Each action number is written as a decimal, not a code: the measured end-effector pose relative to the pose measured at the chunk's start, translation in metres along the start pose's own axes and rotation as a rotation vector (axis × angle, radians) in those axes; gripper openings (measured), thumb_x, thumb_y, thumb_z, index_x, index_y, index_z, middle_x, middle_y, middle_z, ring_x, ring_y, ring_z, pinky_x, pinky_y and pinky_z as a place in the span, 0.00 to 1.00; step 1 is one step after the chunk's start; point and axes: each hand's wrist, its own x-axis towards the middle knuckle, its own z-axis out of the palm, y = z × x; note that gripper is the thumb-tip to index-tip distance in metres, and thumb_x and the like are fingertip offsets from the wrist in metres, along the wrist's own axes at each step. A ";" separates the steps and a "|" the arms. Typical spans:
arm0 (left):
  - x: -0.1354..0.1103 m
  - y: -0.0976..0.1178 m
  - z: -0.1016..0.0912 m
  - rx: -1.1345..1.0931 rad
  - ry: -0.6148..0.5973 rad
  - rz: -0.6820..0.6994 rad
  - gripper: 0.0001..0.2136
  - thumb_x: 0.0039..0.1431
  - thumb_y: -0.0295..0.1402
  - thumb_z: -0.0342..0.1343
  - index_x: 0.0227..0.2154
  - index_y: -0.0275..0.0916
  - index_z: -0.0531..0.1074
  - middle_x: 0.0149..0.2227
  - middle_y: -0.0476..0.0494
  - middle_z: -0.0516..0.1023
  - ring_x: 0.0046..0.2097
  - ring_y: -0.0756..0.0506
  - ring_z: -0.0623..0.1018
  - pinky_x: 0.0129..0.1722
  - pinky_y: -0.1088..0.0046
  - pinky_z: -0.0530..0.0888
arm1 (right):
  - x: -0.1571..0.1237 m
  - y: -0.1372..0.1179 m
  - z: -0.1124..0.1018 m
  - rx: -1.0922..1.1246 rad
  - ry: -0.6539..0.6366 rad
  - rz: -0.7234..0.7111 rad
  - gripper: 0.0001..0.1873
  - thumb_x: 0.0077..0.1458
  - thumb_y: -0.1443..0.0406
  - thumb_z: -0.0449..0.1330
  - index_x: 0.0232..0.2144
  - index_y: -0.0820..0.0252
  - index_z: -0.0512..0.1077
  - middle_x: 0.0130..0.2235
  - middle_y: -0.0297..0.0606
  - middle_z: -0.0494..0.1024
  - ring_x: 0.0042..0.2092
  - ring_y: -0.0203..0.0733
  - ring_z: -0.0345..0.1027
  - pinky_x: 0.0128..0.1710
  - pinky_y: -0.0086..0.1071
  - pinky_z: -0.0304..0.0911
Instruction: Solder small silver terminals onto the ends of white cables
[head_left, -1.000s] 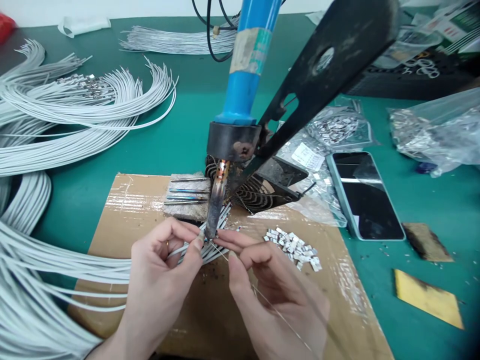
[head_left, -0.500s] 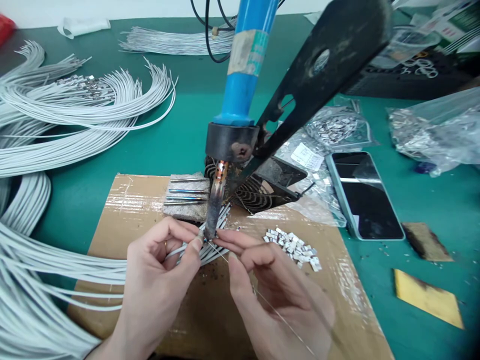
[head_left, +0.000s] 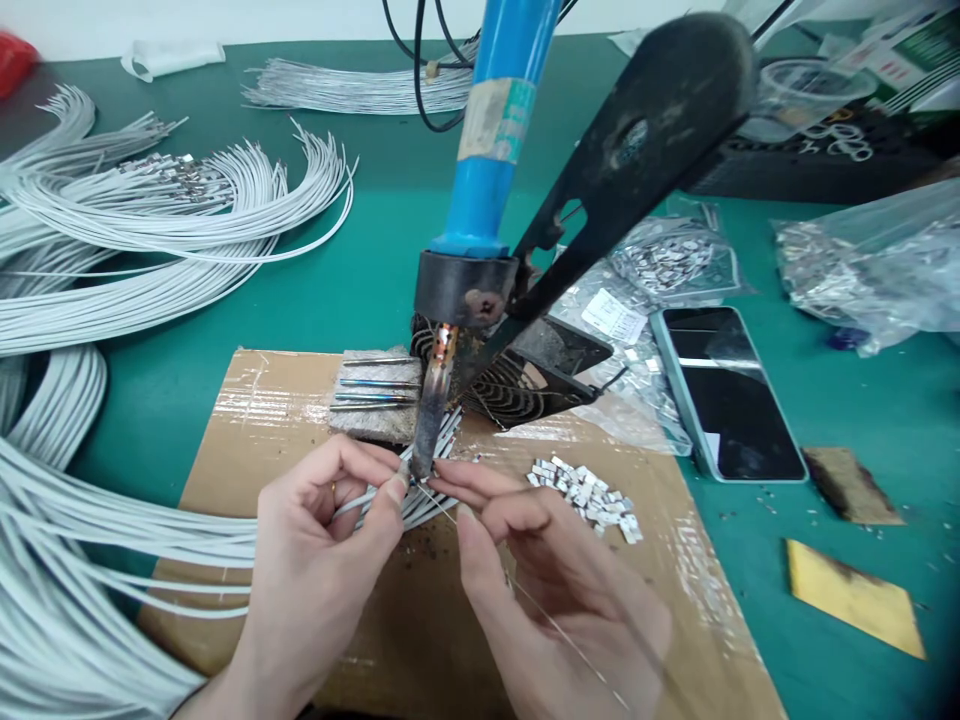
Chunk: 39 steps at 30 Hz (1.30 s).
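A blue-handled soldering iron [head_left: 480,200] is clamped with its tip pointing down between my hands. My left hand [head_left: 322,550] is closed in a pinch beside the tip, on the end of a white cable [head_left: 352,503]; the very end is partly hidden by the fingers. Thumb and fingers of my right hand [head_left: 555,590] grip a thin solder wire [head_left: 568,640], whose front end reaches the iron's tip. More white cable ends [head_left: 450,432] lie behind the fingertips. Right of the tip, small silvery metal pieces [head_left: 585,495] are heaped on the cardboard [head_left: 420,640].
A black metal bracket [head_left: 637,130] slants over the work from the iron's clamp. Bundles of white cable [head_left: 150,540] fill the left side. A grey block with metal rods [head_left: 375,405], a phone [head_left: 731,390], plastic bags of parts [head_left: 667,255] and a yellow sponge [head_left: 855,597] lie around.
The view has shifted very slightly. Both hands, the solder wire and the iron's tip keep the same positions relative to one another.
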 end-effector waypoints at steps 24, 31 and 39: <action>-0.007 0.007 0.013 -0.046 0.174 -0.018 0.06 0.50 0.24 0.67 0.22 0.40 0.79 0.31 0.50 0.84 0.27 0.52 0.79 0.25 0.83 0.74 | 0.001 -0.001 0.000 0.017 -0.020 -0.039 0.12 0.62 0.72 0.64 0.27 0.54 0.72 0.43 0.40 0.89 0.45 0.45 0.86 0.47 0.32 0.78; -0.002 0.003 0.007 0.016 0.081 0.011 0.07 0.51 0.23 0.67 0.22 0.40 0.78 0.31 0.48 0.85 0.29 0.50 0.82 0.26 0.83 0.76 | 0.000 0.006 -0.002 0.000 -0.029 -0.093 0.11 0.60 0.73 0.65 0.28 0.54 0.73 0.44 0.38 0.89 0.45 0.43 0.86 0.47 0.31 0.78; -0.005 0.005 0.007 0.024 0.103 0.009 0.07 0.52 0.24 0.67 0.23 0.40 0.78 0.32 0.48 0.85 0.29 0.51 0.81 0.26 0.82 0.74 | 0.001 -0.003 0.002 -0.005 0.022 -0.066 0.12 0.61 0.70 0.67 0.26 0.54 0.73 0.42 0.37 0.89 0.43 0.42 0.86 0.44 0.29 0.79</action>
